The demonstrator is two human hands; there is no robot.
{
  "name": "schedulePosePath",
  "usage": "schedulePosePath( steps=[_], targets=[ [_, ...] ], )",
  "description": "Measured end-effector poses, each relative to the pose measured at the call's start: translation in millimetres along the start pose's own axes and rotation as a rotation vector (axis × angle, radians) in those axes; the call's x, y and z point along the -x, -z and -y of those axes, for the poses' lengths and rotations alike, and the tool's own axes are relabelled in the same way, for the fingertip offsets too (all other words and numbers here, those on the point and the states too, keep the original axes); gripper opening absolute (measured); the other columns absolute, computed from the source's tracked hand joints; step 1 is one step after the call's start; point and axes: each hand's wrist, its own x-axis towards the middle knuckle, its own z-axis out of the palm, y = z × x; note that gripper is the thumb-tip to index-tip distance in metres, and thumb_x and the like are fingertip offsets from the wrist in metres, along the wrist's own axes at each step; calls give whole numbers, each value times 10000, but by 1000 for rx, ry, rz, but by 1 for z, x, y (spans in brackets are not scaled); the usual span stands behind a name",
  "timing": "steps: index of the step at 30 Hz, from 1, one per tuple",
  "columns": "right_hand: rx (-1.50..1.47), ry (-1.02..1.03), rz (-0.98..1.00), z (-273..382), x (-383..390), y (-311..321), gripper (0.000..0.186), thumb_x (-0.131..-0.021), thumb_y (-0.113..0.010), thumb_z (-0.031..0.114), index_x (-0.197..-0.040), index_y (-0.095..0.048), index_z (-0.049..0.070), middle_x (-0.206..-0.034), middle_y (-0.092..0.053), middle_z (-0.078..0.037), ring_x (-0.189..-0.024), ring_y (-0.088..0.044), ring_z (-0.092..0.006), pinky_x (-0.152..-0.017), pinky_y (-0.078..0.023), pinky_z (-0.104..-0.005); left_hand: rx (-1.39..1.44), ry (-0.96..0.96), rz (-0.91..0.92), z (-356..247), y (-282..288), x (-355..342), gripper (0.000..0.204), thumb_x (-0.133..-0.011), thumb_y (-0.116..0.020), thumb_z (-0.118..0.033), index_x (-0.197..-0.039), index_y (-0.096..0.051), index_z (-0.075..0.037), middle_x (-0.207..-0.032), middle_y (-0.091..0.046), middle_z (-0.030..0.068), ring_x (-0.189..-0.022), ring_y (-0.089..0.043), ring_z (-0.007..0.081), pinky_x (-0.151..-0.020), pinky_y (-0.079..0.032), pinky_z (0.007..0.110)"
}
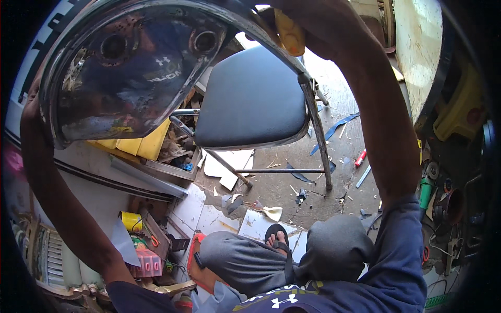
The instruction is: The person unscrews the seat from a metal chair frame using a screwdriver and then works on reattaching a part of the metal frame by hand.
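Observation:
A large curved shell [130, 88], dark and glossy with a metallic-looking rim, fills the upper left and mirrors my shirt. Two round dark shapes show on its surface. My left hand [35, 101] grips the shell's outer left edge, most of its fingers hidden behind the rim. At the top, my right hand [321, 28] is closed around a yellow handle [289, 34] near the shell's upper right side. The working end of that tool cannot be made out. Just beyond stands a metal-framed chair [250, 99] with a black padded seat.
Scraps and a red marker-like stick [360, 158] litter the floor [271, 188]. A yellow container [131, 221] and a pink box [148, 263] sit at the lower left. A green power tool [427, 188] lies among cables at right. A pale panel [417, 47] stands at upper right.

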Motion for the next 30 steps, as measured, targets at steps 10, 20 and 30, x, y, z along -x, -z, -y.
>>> schedulePosePath(
  steps=[10, 20, 30],
  targets=[
    [111, -117, 118, 30, 15, 5, 570, -951, -682, 517, -1261, -699, 38, -884, -697, -78, -701, -622, -91, -571, -476, -233, 231, 29, -130, 16, 3, 5, 448, -1048, -503, -358, -1319, -608, -17, -1216, -638, 113, -1105, -629, 196, -1002, -471, 313],
    [156, -56, 203, 28, 3, 9, 534, -964, -665, 498, -1250, -697, 48, -893, -693, -83, -702, -613, -103, -587, -473, -245, 305, 209, -281, -31, -35, 12, 659, -1016, -569, -514, -1452, -538, -21, -1356, -601, 148, -1250, -592, 244, -1071, -458, 365],
    [196, 53, 187, 25, -9, 6, 492, -977, -644, 486, -1220, -705, 62, -897, -690, -82, -722, -609, -112, -615, -473, -267, 201, -6, -108, -7, -18, 8, 525, -1093, -414, -204, -1589, -338, -49, -1558, -427, 195, -1379, -492, 281, -1148, -408, 413]
  ],
)
